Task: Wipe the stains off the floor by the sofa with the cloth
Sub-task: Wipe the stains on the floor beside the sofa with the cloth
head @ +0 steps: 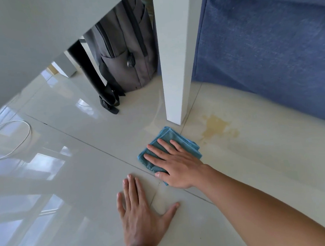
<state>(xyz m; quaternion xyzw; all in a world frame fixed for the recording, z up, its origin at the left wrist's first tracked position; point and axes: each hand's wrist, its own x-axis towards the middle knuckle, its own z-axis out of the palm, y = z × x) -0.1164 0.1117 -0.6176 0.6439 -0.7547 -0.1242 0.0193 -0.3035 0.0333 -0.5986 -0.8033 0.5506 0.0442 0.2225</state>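
A folded blue cloth lies flat on the glossy pale tile floor, just in front of a white table leg. My right hand presses down on the cloth with fingers spread flat over it. A yellowish-brown stain marks the floor to the right of the cloth, close to the base of the blue sofa; the cloth's edge stops short of it. My left hand rests palm down on the bare tile nearer to me, fingers apart, holding nothing.
A white table leg stands between the cloth and the sofa corner, with the tabletop overhanging at upper left. A grey backpack leans behind the leg, straps trailing on the floor. A white cable loops at left.
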